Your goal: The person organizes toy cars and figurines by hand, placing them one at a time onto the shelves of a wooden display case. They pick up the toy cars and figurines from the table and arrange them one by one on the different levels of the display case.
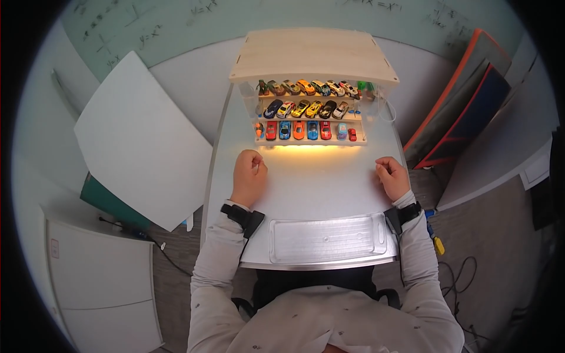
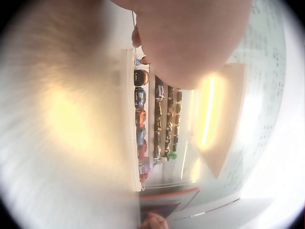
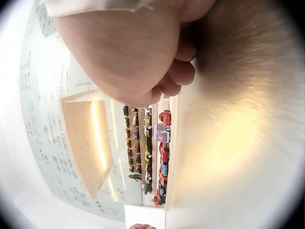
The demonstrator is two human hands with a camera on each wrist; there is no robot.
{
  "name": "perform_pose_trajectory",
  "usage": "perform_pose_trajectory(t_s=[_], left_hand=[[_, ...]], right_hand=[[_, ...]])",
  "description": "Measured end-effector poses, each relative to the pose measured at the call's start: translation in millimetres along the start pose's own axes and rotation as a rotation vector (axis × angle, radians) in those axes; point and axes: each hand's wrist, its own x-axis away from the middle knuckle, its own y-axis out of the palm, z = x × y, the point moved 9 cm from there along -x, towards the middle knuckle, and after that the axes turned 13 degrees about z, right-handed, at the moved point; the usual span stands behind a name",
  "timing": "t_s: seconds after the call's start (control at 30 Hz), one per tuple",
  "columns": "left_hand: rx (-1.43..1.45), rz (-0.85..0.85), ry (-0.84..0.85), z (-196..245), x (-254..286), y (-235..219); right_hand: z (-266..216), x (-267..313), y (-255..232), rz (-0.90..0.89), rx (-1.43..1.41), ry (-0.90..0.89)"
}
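Toy cars (image 1: 301,108) | glossy, rounded | on pale wooden shelves (image 1: 312,142) | clear oblong tray (image 1: 326,240)

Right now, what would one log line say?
left hand: loosely curled | right hand: loosely curled | toy cars: on shelves | clear tray: near table edge

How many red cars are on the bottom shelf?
3. One red car near the left end, another red car just left of the boxy toy, and a tiny red car at the right end.
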Motion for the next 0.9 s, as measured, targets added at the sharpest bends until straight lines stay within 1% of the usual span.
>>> perform_pose_trajectory(t_s=[0.07,0.1,0.2,0.3,0.4,0.57,0.7,0.9], left_hand=[[0.050,0.040,-0.179,-3,3,-1],[0.076,0.060,-0.269,-1,3,-3],[0.053,-0.054,-0.386,1,3,0],[0.037,-0.115,-0.158,8,0,2],[0.047,-0.087,-0.049,16,-3,1],[0.155,-0.062,-0.154,8,-1,0],[0.274,-0.058,-0.212,-3,5,4],[0.196,-0.205,-0.261,-1,9,2]], right_hand=[[3,-1,0,-0.005,-0.003,-0.035],[3,-1,1,-0.011,-0.008,-0.018],[-6,2,1,-0.027,-0.001,0.020],[-6,3,1,-0.047,0.021,0.039],[-4,2,2,-0.053,0.001,0.043],[-4,2,3,-0.041,0.001,-0.012],[0,3,2,-0.038,0.005,0.005],[-4,6,3,-0.032,0.033,0.034]])
